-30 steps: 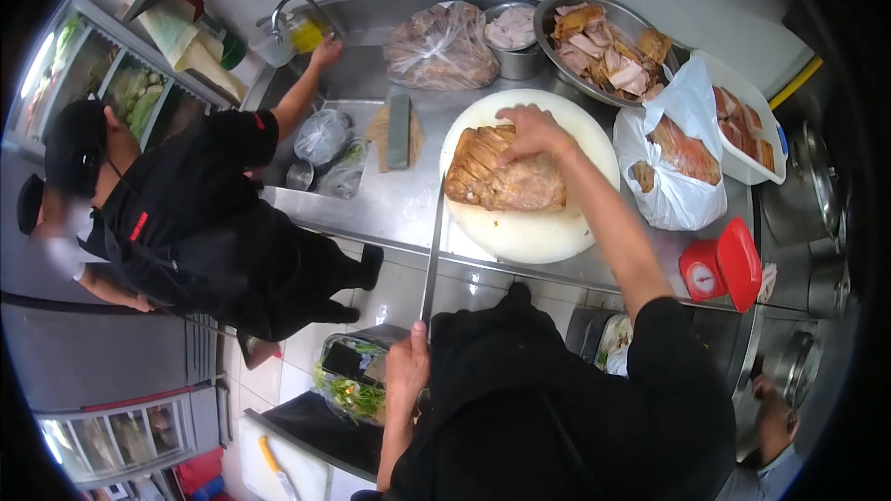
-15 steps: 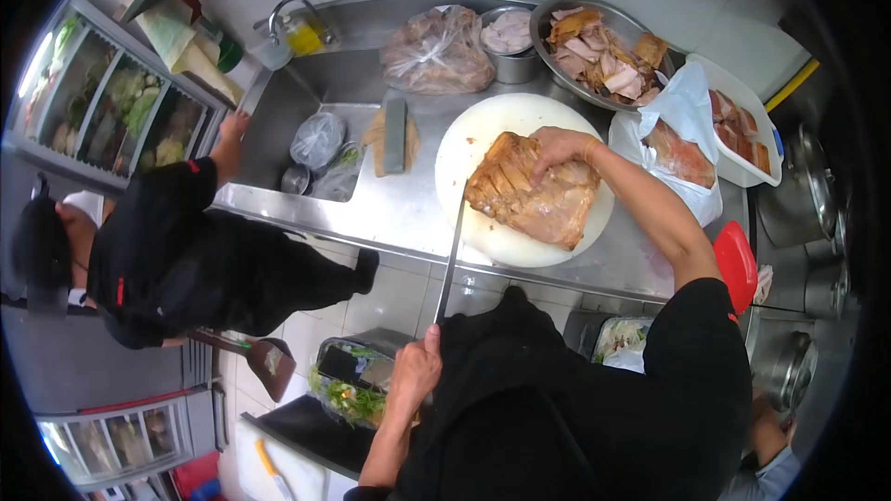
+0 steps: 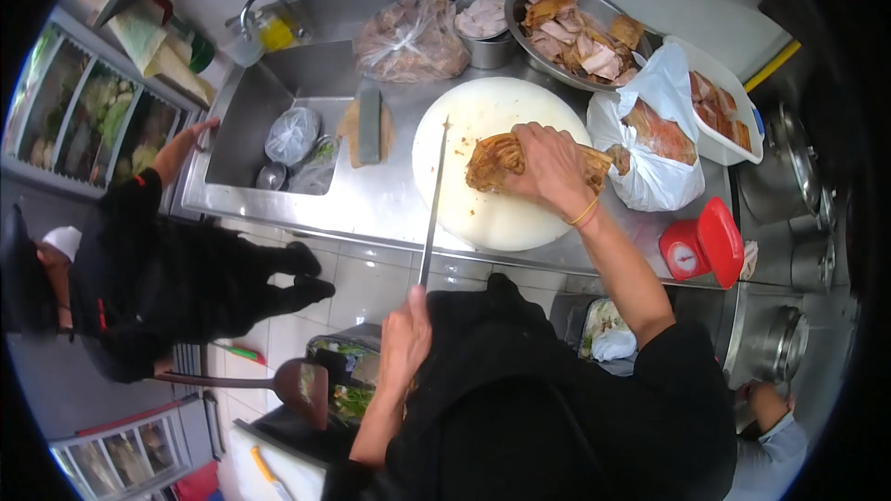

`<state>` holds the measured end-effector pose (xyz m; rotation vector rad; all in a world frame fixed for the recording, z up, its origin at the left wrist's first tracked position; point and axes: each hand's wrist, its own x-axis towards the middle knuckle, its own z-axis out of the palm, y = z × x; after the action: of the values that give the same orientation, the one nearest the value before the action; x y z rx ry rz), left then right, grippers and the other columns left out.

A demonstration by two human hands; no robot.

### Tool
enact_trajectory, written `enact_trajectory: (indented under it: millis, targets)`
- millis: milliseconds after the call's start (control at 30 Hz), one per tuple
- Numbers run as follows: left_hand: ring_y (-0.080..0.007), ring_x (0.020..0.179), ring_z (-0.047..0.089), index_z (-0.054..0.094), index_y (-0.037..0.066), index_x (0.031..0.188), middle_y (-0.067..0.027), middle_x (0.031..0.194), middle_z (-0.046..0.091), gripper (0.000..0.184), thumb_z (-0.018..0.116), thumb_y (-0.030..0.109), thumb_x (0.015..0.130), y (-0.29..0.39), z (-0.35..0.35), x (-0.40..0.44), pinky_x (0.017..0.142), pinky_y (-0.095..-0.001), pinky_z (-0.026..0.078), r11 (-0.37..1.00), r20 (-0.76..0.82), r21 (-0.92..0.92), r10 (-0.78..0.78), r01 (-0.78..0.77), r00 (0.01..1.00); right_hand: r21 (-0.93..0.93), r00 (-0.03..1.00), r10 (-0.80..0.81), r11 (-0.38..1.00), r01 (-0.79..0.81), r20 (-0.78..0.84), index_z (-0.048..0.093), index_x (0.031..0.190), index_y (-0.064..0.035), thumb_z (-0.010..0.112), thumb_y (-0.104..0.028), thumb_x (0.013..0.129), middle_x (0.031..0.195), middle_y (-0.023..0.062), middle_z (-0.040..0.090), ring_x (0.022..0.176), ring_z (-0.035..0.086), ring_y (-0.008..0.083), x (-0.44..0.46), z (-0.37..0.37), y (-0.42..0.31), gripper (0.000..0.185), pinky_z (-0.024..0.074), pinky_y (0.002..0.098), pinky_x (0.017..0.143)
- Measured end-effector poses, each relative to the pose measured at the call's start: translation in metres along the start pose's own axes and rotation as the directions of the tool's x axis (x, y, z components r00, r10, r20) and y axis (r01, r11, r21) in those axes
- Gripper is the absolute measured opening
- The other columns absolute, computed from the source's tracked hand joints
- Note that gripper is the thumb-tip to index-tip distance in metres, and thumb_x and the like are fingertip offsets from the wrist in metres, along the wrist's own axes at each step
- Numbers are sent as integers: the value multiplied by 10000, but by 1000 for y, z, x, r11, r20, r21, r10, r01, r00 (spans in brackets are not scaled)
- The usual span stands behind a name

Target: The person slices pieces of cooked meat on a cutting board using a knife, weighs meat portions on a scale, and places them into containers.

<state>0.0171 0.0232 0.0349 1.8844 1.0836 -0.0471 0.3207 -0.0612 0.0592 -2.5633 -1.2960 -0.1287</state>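
1. Since the frame of half a second ago, the piece of meat (image 3: pixel 494 165) has turned and presents a narrower side; the knife (image 3: pixel 432 232), before at its left edge, is apart from it.
2. At lower centre, the left hand (image 3: pixel 406 339) is folded around the knife's handle, the thumb lying toward the blade. The blade points upward in the frame, over the left part of the round white board (image 3: pixel 464 111); whether it touches the board, I cannot tell.
3. Right of centre, the right hand (image 3: pixel 554 167) is half curled and grips the meat from above. This meat is on the right part of the board, between the knife and the white plastic bag (image 3: pixel 691 190).
4. Farther to the right stands a red scale (image 3: pixel 685 260).
5. Left of the board, a grey stone (image 3: pixel 369 125) lies on a brown cloth (image 3: pixel 349 133).
6. At upper centre, a tied clear bag (image 3: pixel 413 42) is beside a metal pot (image 3: pixel 489 54), and next to this is a large bowl (image 3: pixel 594 6) of cut meat.
7. At far left, a co-worker's hand (image 3: pixel 197 130) is near the sink's edge, its fingers extended; whether it touches, I cannot tell.
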Motion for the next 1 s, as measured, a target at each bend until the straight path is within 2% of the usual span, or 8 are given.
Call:
enact_trajectory:
  millis: [167, 267, 367, 567, 667, 767, 867, 1000]
  targets:
    - [-591, 897, 567, 647, -101, 879, -393, 847, 606, 652, 317, 423, 1082, 43, 16, 30, 813, -599, 453, 980, -53, -25, 195, -197, 979, 68, 989, -73, 994, 83, -129, 630, 1191, -64, 801, -252, 618, 1039, 113, 653, 931, 631, 308, -7, 10, -3, 627, 489, 428, 825]
    - [-589, 859, 581, 640, -92, 833, -393, 810, 608, 645, 334, 419, 1079, 62, 24, 44, 798, -609, 457, 970, -75, -13, 242, -244, 967, 42, 991, -74, 996, 79, -111, 608, 1264, -80, 797, -252, 616, 1050, 104, 653, 917, 631, 312, -7, 12, -3, 697, 491, 428, 831]
    - [-580, 801, 593, 618, -64, 759, -379, 759, 610, 651, 344, 434, 1076, 69, 28, 53, 764, -620, 462, 963, -91, -16, 268, -270, 959, 30, 992, -65, 997, 69, -112, 597, 1257, -80, 788, -241, 621, 1043, 100, 653, 905, 634, 311, -6, 8, -7, 684, 493, 426, 831]
    - [-576, 781, 598, 623, -61, 758, -375, 738, 608, 666, 346, 455, 1074, 69, 34, 61, 738, -628, 468, 956, -109, -3, 290, -292, 951, 30, 994, -47, 998, 50, -98, 600, 1165, -77, 770, -207, 626, 992, 95, 651, 891, 636, 321, -3, 7, -13, 580, 500, 426, 803]
    - [-589, 877, 569, 657, -95, 829, -386, 800, 600, 653, 349, 423, 1080, 74, 29, 56, 783, -606, 449, 976, -62, 2, 217, -217, 974, 66, 995, -40, 997, 46, -88, 600, 1099, -77, 774, -187, 620, 948, 98, 646, 882, 636, 326, 3, 11, -17, 522, 508, 431, 781]
    - [-588, 880, 571, 653, -99, 819, -386, 797, 600, 640, 353, 403, 1080, 68, 28, 49, 785, -607, 448, 975, -61, 25, 224, -223, 973, 55, 998, -20, 998, 23, -57, 599, 1061, -77, 778, -173, 621, 921, 98, 641, 879, 638, 326, 8, 12, -18, 484, 516, 441, 761]
    - [-569, 787, 613, 655, -71, 758, -380, 757, 619, 637, 372, 407, 1070, 51, 32, 36, 759, -619, 486, 975, -77, 82, 214, -208, 974, 78, 994, -54, 995, 61, -90, 607, 1058, -76, 785, -177, 626, 923, 101, 642, 872, 638, 321, 9, 14, -15, 478, 523, 448, 746]
    - [-580, 807, 592, 650, -82, 764, -383, 763, 603, 632, 374, 396, 1071, 61, 31, 42, 770, -611, 477, 973, -79, 34, 230, -228, 970, 43, 993, -60, 997, 65, -102, 616, 1050, -77, 797, -179, 629, 924, 89, 638, 860, 634, 314, 7, 15, -18, 470, 527, 441, 735]
